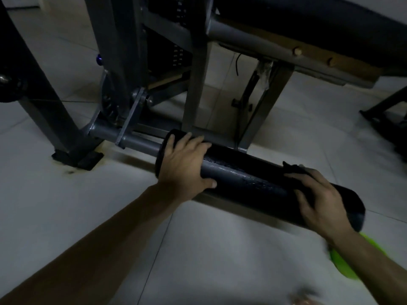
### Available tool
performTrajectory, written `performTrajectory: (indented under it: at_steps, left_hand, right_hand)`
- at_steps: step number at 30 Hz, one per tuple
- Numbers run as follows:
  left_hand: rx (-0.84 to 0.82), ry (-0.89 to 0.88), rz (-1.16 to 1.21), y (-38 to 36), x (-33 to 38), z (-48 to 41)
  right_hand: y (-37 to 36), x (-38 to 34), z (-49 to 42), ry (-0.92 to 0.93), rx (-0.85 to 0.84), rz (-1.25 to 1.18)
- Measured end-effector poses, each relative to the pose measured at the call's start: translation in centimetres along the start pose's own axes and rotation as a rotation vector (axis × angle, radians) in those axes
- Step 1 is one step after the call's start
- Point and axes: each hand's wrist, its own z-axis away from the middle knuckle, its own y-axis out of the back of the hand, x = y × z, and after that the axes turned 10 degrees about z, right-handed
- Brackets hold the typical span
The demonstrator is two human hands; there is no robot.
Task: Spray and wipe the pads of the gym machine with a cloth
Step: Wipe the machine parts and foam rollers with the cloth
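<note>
Though dim, cloth (295, 170) under right hand (319, 201).

The left hand (185, 164) curls over the left end of the roller pad (253, 175), thumb on its near side, bare forearm stretching in from near left. The right hand (319, 199), fingers bent, clutches the cloth (294, 170) against the pad's right end.
</note>
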Motion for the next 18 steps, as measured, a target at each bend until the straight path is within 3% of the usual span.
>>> performTrajectory:
  at_steps: [4, 10, 15, 18]
  left_hand:
    - [0.031, -0.007, -0.006, -0.3, -0.2, 0.0]
    - [0.095, -0.040, 0.053, -0.5, -0.4, 0.9]
    - [-0.008, 0.034, -0.065, -0.5, 1.7, 0.5]
    - [-0.104, -0.046, -0.102, -1.9, 4.7, -0.3]
  right_hand:
    - [-2.7, -5.0, -1.5, -0.093, 0.094, -0.120]
    - [-5.5, -15.2, -6.3, 0.203, 0.010, -0.169]
    - [-4.8, -10.6, -4.9, 0.337, -0.030, -0.065]
    - [-4.2, -7.1, -3.0, 0.369, -0.009, -0.011]
